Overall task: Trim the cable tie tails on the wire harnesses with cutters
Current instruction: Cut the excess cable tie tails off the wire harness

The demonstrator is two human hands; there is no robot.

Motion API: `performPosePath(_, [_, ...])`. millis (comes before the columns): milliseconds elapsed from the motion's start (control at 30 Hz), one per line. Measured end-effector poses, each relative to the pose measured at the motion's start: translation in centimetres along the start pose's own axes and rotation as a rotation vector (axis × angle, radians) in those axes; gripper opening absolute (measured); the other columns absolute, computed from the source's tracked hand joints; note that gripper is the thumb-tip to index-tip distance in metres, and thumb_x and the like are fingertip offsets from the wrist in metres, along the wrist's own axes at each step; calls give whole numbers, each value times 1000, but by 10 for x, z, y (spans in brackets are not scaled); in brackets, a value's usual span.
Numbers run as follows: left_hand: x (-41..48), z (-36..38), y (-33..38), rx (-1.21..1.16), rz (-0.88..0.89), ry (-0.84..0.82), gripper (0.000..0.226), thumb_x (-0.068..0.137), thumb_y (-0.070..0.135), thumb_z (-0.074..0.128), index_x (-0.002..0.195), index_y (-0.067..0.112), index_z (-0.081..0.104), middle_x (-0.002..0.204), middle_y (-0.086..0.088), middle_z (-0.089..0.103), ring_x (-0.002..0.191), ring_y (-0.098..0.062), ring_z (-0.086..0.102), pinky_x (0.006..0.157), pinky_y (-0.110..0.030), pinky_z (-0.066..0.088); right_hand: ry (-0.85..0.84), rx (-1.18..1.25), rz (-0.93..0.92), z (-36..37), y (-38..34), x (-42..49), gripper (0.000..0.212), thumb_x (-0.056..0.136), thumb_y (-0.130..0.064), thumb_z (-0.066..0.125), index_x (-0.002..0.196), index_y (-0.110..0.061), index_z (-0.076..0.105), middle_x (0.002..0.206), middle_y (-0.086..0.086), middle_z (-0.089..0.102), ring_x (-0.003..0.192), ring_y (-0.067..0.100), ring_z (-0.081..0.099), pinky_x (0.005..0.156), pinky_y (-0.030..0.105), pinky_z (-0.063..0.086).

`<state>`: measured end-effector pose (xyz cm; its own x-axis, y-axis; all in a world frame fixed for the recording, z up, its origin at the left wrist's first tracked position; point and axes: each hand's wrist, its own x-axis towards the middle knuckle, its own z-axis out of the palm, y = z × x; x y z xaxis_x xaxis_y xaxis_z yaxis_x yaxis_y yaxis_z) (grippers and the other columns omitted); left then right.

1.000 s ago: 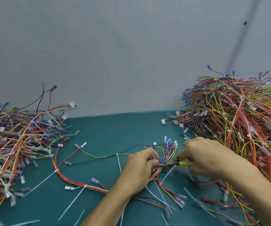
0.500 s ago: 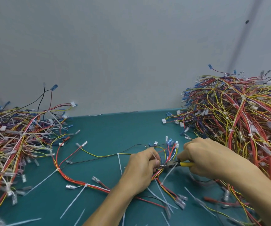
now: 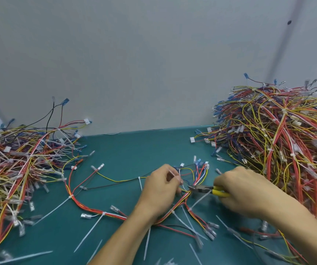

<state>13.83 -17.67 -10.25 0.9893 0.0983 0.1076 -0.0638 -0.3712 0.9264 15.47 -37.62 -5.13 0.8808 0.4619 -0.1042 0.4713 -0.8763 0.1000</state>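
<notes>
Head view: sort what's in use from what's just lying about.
In use: cutters in right hand; harness held by left hand; its uncut tails.
Lying about: left pile; right pile; loose tails on mat.

The teal table point(image 3: 134, 148) bears a left heap of harnesses point(image 3: 20, 165), a taller right heap point(image 3: 278, 150), one spread harness point(image 3: 71, 197) between them, and scattered loose white tie tails point(image 3: 23, 257).

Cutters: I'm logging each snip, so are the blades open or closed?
Closed, apparently: the cutters taper to one point, no gap, right hand gripping the handles.
</notes>
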Motion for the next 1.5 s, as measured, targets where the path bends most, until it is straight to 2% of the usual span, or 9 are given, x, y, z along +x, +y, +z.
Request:
performPosePath(200, [4,-14,15,-102,-16,-44,24,76,10,45,81,23,65,63,5,65,56,-12,60,55,-27,41,-37,-71,66,-1,-1,-26,10,90,-34,45,93,-24,47,88,1,46,83,27,51,64,31,38])
performPosePath(300, [2,-17,26,-6,23,-169,36,82,-2,38,77,22,65,64,6,66,60,-11,63,59,-26,45,-62,-66,63,0,-5,-37,4,86,-28,45,85,-24,45,85,0,44,81,27,50,63,31,39])
performPosePath(433, [-7,-18,34,226,160,-300,32,73,18,37,81,25,67,62,10,59,58,3,51,61,-12,39,-49,-13,27,3,-12,-44,12,89,-37,47,90,-25,50,90,-2,47,90,26,57,66,31,40])
performPosePath(633, [-16,-9,12,343,310,-357,21,78,16,71,98,21,72,71,14,49,66,2,48,66,-9,34,10,3,34,10,-17,-46,20,91,-41,46,102,-25,51,98,0,49,97,25,56,69,31,38])
performPosePath(733, [-12,-4,6,335,344,-330,15,81,21,75,96,20,75,74,16,51,68,8,49,66,-7,32,6,10,46,14,-20,-45,17,90,-36,45,101,-24,52,102,-2,52,101,26,58,71,33,41])
performPosePath(900, [-7,-2,0,218,241,-302,5,83,17,72,82,22,74,74,14,62,69,2,53,70,-16,42,25,31,91,19,-24,-44,18,91,-37,42,99,-24,51,105,-1,54,101,28,59,72,33,42])
performPosePath(1033, [-8,-4,0,151,183,-300,23,84,14,69,71,32,65,54,20,54,50,1,41,54,-11,32,50,39,111,23,-26,-42,17,89,-36,44,100,-25,51,104,-1,54,101,27,59,73,32,44])
performPosePath(1333, [-9,-3,0,110,160,-289,20,84,15,69,71,30,65,47,18,49,45,0,36,50,-12,30,45,29,128,22,-30,-41,10,89,-36,45,88,-27,41,90,-2,44,99,26,59,65,30,35])
performPosePath(1500, [-10,-3,-2,106,148,-282,14,84,17,68,73,25,66,45,15,45,45,-2,33,50,-14,29,61,22,132,23,-30,-41,11,90,-36,44,94,-27,48,97,-2,49,101,27,58,67,30,35])
